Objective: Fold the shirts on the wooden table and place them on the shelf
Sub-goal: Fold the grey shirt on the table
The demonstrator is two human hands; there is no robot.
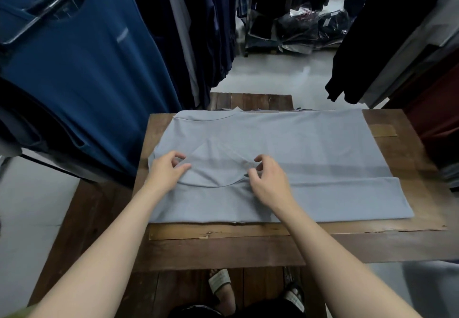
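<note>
Here's the grey shirt [310, 143], spread nearly flat across the wooden table [223, 245] and covering most of the top. Both hands are on its left-hand part. The left hand [166, 171] has its fingers curled, thumb and forefinger nipping a little ridge of cloth. The right hand [269, 183] does much the same just beside it, fingertips bunched on a crease, with small wrinkles fanning out between the two. A rounded flap, a sleeve by the look of it [211, 173], lies turned in over the body, and the near long edge looks doubled over. So I'd call this early going: one or two side folds laid, the cross folds not made, the bundle far from compact. I can't see any shelf from here, only hanging clothes [87, 81] on both sides, so the putting away is all to come.
</note>
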